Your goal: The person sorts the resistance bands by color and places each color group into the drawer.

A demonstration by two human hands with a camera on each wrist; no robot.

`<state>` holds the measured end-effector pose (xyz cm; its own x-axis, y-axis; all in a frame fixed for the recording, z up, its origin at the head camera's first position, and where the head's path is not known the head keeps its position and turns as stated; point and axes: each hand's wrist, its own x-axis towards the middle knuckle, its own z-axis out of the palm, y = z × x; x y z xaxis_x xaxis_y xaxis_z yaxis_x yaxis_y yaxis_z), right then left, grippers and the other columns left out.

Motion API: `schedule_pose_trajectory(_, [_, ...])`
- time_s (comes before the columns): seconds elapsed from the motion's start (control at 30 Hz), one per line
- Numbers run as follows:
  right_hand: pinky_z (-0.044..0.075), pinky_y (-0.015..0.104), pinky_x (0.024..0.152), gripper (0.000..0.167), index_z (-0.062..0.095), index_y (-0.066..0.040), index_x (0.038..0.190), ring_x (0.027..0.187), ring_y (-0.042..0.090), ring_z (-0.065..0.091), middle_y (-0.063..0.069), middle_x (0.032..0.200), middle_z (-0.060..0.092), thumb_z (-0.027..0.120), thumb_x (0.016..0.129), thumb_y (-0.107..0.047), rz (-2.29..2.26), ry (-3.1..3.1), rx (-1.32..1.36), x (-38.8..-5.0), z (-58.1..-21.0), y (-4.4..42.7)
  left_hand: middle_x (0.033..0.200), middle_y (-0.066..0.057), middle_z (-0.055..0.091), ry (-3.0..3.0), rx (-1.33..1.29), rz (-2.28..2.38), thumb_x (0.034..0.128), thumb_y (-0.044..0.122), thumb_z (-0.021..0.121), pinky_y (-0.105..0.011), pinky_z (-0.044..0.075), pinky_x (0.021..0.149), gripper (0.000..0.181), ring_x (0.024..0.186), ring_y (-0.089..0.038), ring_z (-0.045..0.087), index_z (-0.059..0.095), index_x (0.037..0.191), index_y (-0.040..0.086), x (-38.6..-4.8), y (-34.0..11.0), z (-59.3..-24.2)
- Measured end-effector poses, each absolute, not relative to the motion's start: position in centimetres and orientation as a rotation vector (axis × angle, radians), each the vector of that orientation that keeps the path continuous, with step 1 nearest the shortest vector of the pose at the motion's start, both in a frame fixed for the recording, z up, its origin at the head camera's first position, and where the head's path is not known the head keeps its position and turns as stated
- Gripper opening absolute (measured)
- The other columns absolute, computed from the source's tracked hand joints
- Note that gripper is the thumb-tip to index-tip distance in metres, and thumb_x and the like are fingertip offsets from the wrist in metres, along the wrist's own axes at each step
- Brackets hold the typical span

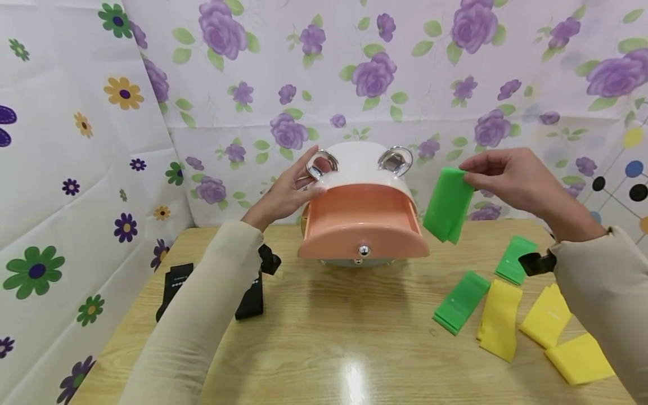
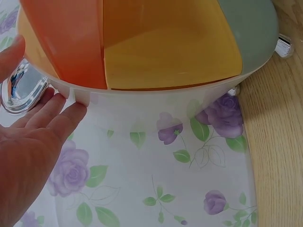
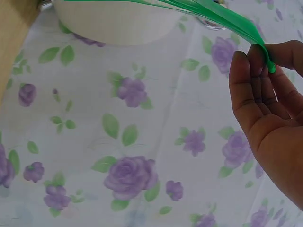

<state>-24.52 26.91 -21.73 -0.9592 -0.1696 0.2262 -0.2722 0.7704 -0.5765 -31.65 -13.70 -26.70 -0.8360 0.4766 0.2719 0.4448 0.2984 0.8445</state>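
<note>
A rounded white desktop drawer box (image 1: 354, 160) with silver ring-shaped ears stands at the table's back. Its orange drawer (image 1: 361, 239) is pulled out, and the inside looks bare. My left hand (image 1: 286, 191) grips the box's upper left side by one ear, thumb near the front rim; in the left wrist view the fingers (image 2: 52, 113) touch the white shell. To the right of the box, my right hand (image 1: 511, 174) pinches a folded green resistance band (image 1: 448, 205) by its top end. It hangs in the air beside the drawer. The right wrist view shows the band (image 3: 227, 19) between thumb and fingers.
On the right of the table lie two green bands (image 1: 462, 302) and several yellow bands (image 1: 500, 318). Black bands (image 1: 250, 298) lie at the left, partly behind the left sleeve. A flowered cloth (image 1: 334, 73) hangs close behind the box.
</note>
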Motion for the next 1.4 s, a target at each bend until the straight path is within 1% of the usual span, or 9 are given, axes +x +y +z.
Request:
schedule_pose_trajectory(0.13, [0.049,0.017,0.07,0.042,0.068,-0.008,0.127,0.084,-0.005,0.061,0.0,0.105,0.07,0.065,0.098,-0.039,0.966,-2.755,0.331,-24.2,-20.3,26.6,0.164,-0.014,0.017,2.511,0.894,1.607,0.0984,0.008,0.065,-0.037,0.042,0.11,0.086,0.144,-0.032,0.034,0.011,0.162,0.032,-31.7,-13.5,-26.7])
schedule_pose_trajectory(0.27, [0.049,0.014,0.068,0.04,0.07,-0.01,0.124,0.086,-0.001,0.062,-0.012,0.097,0.069,0.067,0.096,-0.039,1.009,-2.702,0.343,-24.0,-19.1,26.2,0.164,-0.014,0.018,2.505,0.903,1.615,0.0985,0.007,0.064,-0.037,0.043,0.109,0.086,0.144,-0.032,0.034,0.012,0.162,0.031,-31.8,-13.3,-26.7])
schedule_pose_trajectory(0.4, [0.049,0.016,0.064,0.037,0.071,-0.012,0.123,0.086,0.003,0.062,-0.015,0.095,0.068,0.068,0.096,-0.037,1.019,-2.668,0.375,-23.5,-18.0,25.5,0.164,-0.014,0.019,2.498,0.913,1.623,0.098,0.006,0.065,-0.036,0.042,0.11,0.086,0.144,-0.032,0.035,0.012,0.162,0.03,-31.8,-13.2,-26.6])
schedule_pose_trajectory(0.5, [0.048,0.019,0.062,0.035,0.071,-0.013,0.122,0.085,0.006,0.062,-0.015,0.094,0.069,0.068,0.096,-0.036,1.025,-2.648,0.391,-23.3,-17.3,24.8,0.163,-0.015,0.019,2.5,0.91,1.625,0.0978,0.006,0.065,-0.036,0.042,0.11,0.087,0.144,-0.032,0.035,0.012,0.162,0.03,-31.7,-13.2,-26.5])
schedule_pose_trajectory(0.67, [0.049,0.019,0.064,0.033,0.072,-0.013,0.12,0.088,0.007,0.063,-0.012,0.095,0.07,0.068,0.096,-0.036,1.049,-2.626,0.438,-23.0,-16.5,23.4,0.164,-0.014,0.019,2.504,0.893,1.623,0.0979,0.006,0.065,-0.037,0.042,0.11,0.087,0.144,-0.032,0.035,0.012,0.162,0.03,-31.7,-13.3,-26.5])
schedule_pose_trajectory(0.9, [0.051,0.013,0.069,0.027,0.072,-0.005,0.117,0.083,0.007,0.068,-0.007,0.094,0.072,0.068,0.097,-0.022,1.087,-2.541,0.608,-23.1,-16.2,21.1,0.164,-0.012,0.019,2.513,0.885,1.625,0.0977,0.006,0.065,-0.038,0.041,0.111,0.086,0.143,-0.032,0.036,0.013,0.162,0.03,-31.6,-13.5,-26.6])
schedule_pose_trajectory(1.0, [0.052,0.014,0.071,0.025,0.072,-0.004,0.116,0.083,0.005,0.068,-0.005,0.095,0.072,0.068,0.097,-0.019,1.11,-2.544,0.647,-23.1,-16.5,20.2,0.164,-0.011,0.018,2.51,0.887,1.627,0.0977,0.006,0.065,-0.038,0.041,0.111,0.086,0.143,-0.032,0.036,0.013,0.162,0.03,-31.6,-13.6,-26.7])
schedule_pose_trajectory(1.23, [0.055,0.017,0.076,0.019,0.073,-0.003,0.113,0.088,0.01,0.069,0.007,0.103,0.072,0.065,0.098,-0.013,1.15,-2.554,0.772,-23.3,-17.7,18.5,0.165,-0.011,0.016,2.499,0.897,1.636,0.0981,0.006,0.065,-0.037,0.04,0.112,0.086,0.144,-0.031,0.034,0.012,0.162,0.03,-31.5,-13.6,-26.7])
schedule_pose_trajectory(1.4, [0.055,0.018,0.078,0.018,0.073,-0.003,0.113,0.089,0.011,0.069,0.01,0.106,0.07,0.065,0.098,-0.008,1.143,-2.596,0.829,-23.8,-19.2,17.9,0.165,-0.011,0.016,2.495,0.891,1.635,0.0981,0.006,0.065,-0.037,0.041,0.111,0.086,0.144,-0.031,0.034,0.012,0.162,0.031,-31.5,-13.6,-26.7])
